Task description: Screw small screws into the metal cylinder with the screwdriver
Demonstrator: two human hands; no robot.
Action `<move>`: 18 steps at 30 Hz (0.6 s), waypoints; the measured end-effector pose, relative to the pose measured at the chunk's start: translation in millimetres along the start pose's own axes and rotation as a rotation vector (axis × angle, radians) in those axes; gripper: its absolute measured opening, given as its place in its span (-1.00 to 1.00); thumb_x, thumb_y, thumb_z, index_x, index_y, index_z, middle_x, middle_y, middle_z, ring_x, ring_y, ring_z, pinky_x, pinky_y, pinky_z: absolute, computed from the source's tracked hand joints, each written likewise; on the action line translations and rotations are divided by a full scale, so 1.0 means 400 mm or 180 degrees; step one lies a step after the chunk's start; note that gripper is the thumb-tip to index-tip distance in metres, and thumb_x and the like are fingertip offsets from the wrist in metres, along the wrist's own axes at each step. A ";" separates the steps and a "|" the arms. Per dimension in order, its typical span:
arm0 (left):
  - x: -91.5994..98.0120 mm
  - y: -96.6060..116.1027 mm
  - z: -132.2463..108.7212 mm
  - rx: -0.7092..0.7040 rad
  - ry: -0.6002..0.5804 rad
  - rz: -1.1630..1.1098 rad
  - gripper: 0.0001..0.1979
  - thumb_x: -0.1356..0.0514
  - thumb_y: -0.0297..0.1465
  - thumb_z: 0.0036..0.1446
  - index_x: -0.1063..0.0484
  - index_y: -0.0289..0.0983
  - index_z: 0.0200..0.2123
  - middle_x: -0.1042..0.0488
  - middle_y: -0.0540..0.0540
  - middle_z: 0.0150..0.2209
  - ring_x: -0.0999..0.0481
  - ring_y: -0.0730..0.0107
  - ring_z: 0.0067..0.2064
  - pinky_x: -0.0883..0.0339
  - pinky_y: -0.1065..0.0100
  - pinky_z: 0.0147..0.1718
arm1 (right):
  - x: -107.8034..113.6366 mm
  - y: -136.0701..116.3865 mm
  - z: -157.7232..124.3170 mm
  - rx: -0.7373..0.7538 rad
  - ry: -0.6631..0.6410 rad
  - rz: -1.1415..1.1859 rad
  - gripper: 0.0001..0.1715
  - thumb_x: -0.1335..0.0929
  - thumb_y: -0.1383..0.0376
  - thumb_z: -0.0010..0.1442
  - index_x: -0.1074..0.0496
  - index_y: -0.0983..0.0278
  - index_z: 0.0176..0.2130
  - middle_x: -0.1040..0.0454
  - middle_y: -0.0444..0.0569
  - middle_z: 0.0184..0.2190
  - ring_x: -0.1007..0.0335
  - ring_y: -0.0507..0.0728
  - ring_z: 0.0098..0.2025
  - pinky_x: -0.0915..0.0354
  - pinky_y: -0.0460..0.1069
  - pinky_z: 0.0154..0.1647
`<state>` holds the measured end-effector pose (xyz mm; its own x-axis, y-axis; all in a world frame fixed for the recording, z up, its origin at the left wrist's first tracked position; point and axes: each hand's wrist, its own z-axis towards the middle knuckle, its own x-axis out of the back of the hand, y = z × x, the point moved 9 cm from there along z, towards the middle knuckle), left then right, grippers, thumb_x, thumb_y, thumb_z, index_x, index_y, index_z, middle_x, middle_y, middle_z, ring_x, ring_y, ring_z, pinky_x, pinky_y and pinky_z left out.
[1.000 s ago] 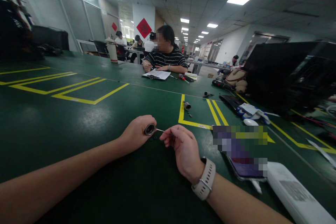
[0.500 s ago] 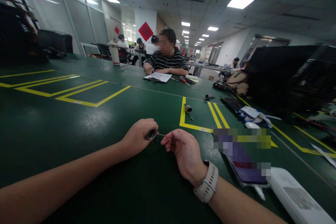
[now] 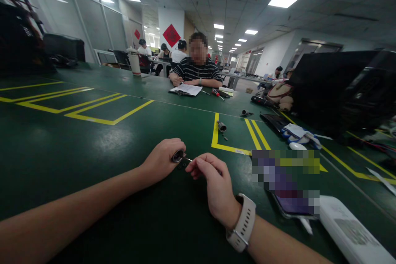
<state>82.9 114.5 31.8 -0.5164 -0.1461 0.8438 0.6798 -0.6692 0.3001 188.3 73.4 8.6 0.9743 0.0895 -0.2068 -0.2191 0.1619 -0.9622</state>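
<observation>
My left hand point(image 3: 162, 157) rests on the green table point(image 3: 93, 148) with its fingers curled round a small round metal part point(image 3: 177, 156), whose open end faces right. My right hand point(image 3: 213, 183), with a pale watch on the wrist, pinches a thin metal tool point(image 3: 188, 160) whose tip meets the part. Tiny dark screws point(image 3: 182, 166) lie on the table just below the two hands.
A phone point(image 3: 293, 202) and a white box point(image 3: 349, 227) lie to the right. Another small metal cylinder point(image 3: 221, 126) sits inside yellow floor-tape lines. A person in a striped shirt point(image 3: 198, 72) sits across with papers point(image 3: 185, 89). Black cases point(image 3: 340, 86) stand at right.
My right hand has moved left, closer to my left hand, so less of the thin tool shows between them. The left hand has barely shifted.
</observation>
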 end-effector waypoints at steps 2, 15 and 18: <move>0.004 0.006 0.000 -0.0033 0.0018 -0.0021 -0.87 -0.08 -0.56 -0.03 -0.24 -0.28 -0.56 -0.27 0.04 -0.54 -0.29 0.42 -0.45 -0.11 0.40 -0.44 | 0.000 0.006 0.003 -0.0097 -0.0006 0.0110 -0.76 -0.25 0.34 0.07 -0.42 0.32 -0.54 -0.45 -0.06 -0.53 -0.27 0.04 -0.47 -0.18 -0.04 -0.42; 0.006 0.005 -0.001 -0.0040 0.0045 -0.0441 -0.82 -0.06 -0.46 0.04 -0.20 -0.27 -0.58 -0.24 0.05 -0.56 -0.26 0.47 -0.48 -0.10 0.43 -0.50 | 0.011 0.053 0.026 -0.0717 0.0090 0.1195 -0.79 -0.26 0.36 -0.02 -0.44 0.36 -0.56 -0.47 -0.01 -0.60 -0.24 0.02 -0.57 -0.13 -0.08 -0.51; 0.005 0.007 0.000 -0.0040 0.0012 -0.0431 -0.82 -0.06 -0.46 0.05 -0.20 -0.27 -0.59 -0.24 0.05 -0.55 -0.26 0.46 -0.48 -0.10 0.43 -0.50 | 0.008 0.051 0.024 -0.0662 0.0063 0.1160 -0.78 -0.25 0.36 0.01 -0.43 0.36 -0.55 -0.47 -0.01 -0.58 -0.25 0.03 -0.55 -0.14 -0.07 -0.50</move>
<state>83.8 112.6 34.3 -0.6049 -0.0565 0.7943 0.5971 -0.6920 0.4056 186.5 86.6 -10.1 0.8363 0.0851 -0.5416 -0.5362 -0.0788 -0.8404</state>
